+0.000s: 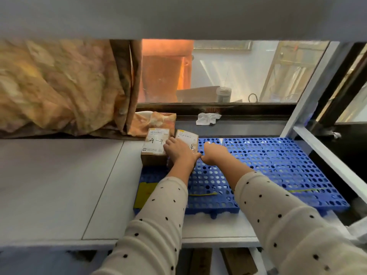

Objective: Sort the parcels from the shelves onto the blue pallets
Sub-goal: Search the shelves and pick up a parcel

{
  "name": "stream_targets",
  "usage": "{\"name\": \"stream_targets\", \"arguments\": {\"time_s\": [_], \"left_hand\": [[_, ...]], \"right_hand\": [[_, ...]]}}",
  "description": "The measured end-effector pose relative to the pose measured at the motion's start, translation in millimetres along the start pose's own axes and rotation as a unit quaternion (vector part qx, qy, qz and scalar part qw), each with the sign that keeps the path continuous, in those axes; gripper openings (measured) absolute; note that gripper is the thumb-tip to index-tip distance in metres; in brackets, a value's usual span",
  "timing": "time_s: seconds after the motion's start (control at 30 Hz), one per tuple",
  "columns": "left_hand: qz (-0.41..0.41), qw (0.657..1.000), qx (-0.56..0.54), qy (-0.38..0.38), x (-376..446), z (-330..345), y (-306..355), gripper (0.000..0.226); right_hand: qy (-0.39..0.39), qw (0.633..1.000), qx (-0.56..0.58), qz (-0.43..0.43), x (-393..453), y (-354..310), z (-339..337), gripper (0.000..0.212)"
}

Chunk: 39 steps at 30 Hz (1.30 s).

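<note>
Two parcels, frame centre: right parcel [187, 138] under the left hand [179, 150], fingers flat on top; left parcel [155, 144], marked "4-4", just beside. Right hand [215, 152] rests, fingers extended, on one of two blue pallets [278, 161]. Crumpled paper [207, 118] lies behind; curtain [59, 86] fills upper left.

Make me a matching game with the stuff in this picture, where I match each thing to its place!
Things:
1. parcel marked 4-4
2. crumpled tissue
3. yellow card
4. curtain

Places:
A. on the window ledge
B. near-left corner of the left pallet
C. far-left corner of that pallet
D. hanging at the left of the window

Pairs: 1-C, 2-A, 3-B, 4-D
</note>
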<state>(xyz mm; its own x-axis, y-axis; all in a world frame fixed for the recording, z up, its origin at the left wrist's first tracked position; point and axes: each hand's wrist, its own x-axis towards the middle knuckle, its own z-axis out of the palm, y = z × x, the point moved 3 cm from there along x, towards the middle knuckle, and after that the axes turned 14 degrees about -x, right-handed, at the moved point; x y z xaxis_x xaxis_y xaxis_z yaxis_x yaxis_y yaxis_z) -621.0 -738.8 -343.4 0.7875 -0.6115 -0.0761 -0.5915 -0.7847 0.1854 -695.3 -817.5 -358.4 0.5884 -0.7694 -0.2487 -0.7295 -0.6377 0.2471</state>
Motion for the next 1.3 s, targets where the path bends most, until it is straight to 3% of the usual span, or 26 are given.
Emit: {"name": "stream_targets", "arguments": {"time_s": [0.13, 0.23, 0.6, 1.0, 1.1, 1.3], "left_hand": [[0.017, 0.998, 0.049, 0.029, 12.7, 3.9, -0.3, 0.097], [0.04, 0.998, 0.016, 0.045, 19.4, 12.4, -2.1, 0.096], [-0.008, 0.998, -0.067, 0.0, 31.9, 23.2, -5.3, 0.093], [-0.01, 0.999, -0.049, -0.019, 36.0, 21.0, -3.4, 0.089], [0.018, 0.999, -0.033, -0.011, 36.2, 14.2, -4.9, 0.087], [0.166, 0.985, -0.013, 0.037, 27.0, -13.4, -2.4, 0.06]], "right_hand": [[-0.01, 1.0, 0.018, -0.003, 10.6, -2.9, 1.9, 0.041], [-0.024, 0.999, 0.038, -0.003, 17.4, -3.9, 1.6, 0.039], [-0.018, 0.999, 0.05, 0.0, 22.1, -7.4, 1.1, 0.043], [-0.03, 0.998, 0.028, 0.038, 6.2, 3.4, -0.6, 0.044], [-0.007, 0.999, 0.017, 0.045, -0.4, 1.0, -9.3, 0.044], [0.072, 0.996, 0.01, 0.054, -17.1, 1.0, -36.3, 0.046]]}}
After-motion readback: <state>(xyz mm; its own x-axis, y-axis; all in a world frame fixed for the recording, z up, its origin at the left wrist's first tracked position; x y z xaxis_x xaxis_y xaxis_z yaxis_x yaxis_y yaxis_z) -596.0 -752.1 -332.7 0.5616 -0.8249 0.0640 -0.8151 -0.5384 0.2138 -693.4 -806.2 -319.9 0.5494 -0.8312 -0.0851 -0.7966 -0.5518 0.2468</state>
